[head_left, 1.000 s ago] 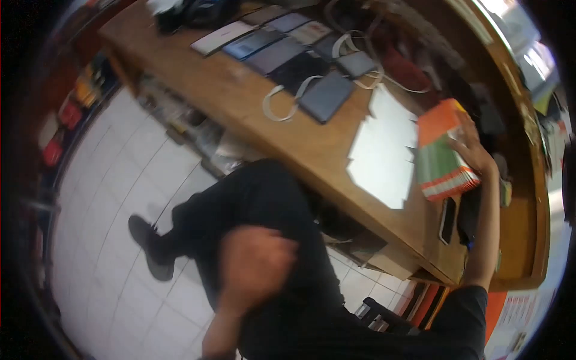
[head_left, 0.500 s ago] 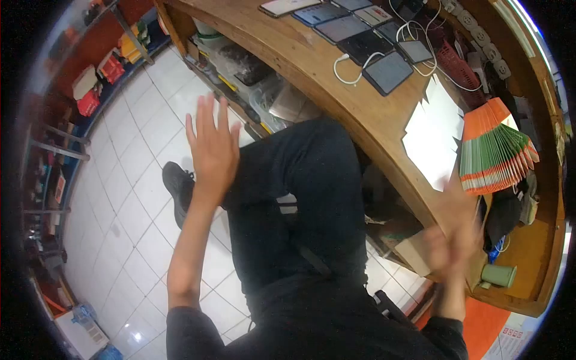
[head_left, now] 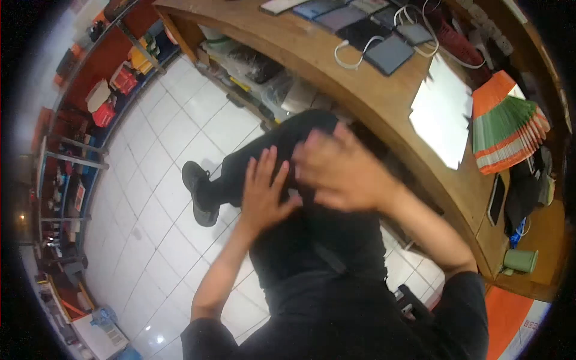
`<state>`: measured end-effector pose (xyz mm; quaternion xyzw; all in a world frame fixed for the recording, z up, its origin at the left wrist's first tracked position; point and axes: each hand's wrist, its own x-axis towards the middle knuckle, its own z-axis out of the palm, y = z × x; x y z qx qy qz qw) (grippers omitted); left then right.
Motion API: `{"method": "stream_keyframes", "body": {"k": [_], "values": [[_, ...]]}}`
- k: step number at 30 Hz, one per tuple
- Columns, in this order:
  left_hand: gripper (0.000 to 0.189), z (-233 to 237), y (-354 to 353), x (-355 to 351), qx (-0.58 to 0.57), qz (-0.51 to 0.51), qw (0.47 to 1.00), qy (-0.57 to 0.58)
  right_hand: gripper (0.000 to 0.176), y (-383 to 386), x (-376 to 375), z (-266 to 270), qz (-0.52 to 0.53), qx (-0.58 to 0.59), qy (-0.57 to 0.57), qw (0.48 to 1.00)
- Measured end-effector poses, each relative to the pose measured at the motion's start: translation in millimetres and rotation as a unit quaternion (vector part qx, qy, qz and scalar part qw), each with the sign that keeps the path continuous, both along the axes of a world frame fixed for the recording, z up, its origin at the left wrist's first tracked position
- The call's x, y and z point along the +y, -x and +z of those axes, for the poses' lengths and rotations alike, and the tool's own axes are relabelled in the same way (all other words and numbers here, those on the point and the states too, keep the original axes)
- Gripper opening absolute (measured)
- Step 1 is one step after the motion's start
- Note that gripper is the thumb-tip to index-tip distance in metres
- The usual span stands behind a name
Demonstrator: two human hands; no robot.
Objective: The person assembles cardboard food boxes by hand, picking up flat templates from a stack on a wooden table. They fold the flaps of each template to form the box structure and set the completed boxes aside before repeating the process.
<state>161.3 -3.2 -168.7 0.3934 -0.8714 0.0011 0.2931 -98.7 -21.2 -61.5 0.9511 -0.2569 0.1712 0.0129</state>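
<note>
My left hand (head_left: 264,195) is over my dark trousers (head_left: 312,240), fingers spread and holding nothing. Beside it on the right, my right hand (head_left: 345,171) is blurred by motion, its fingers apart with nothing in them. A small gap shows between the two hands. On the wooden desk (head_left: 360,102) to the right lie several phones, one of them a dark phone (head_left: 390,54) near a white cable (head_left: 349,63). White paper sheets (head_left: 443,114) and a fanned stack of orange and green packets (head_left: 509,129) lie further right.
A green cup (head_left: 521,260) stands at the desk's lower right, below another phone (head_left: 497,199). Plastic-wrapped goods (head_left: 264,75) fill the shelf under the desk. Shelves with red packages (head_left: 103,114) line the left side, beyond the white tiled floor (head_left: 150,180).
My right hand has moved left from the desk edge to over my legs. My left hand has come lower and to the right, towards it. The view has shifted slightly.
</note>
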Motion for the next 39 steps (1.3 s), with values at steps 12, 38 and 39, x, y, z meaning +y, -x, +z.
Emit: {"method": "stream_keyframes", "body": {"k": [12, 38, 39], "values": [[0.051, 1, 2, 122, -0.011, -0.204, 0.953, -0.223, 0.048, -28, 64, -34, 0.048, 0.079, -0.136, 0.986], [0.056, 31, -39, -46, 0.074, 0.07, 0.992, -0.07, 0.054, 9, 55, -54, -0.136, 0.024, -0.061, 0.989], [0.052, 29, -40, -60, 0.029, 0.087, 0.966, -0.242, 0.056, 15, 37, -43, -0.246, -0.082, -0.083, 0.962]]}}
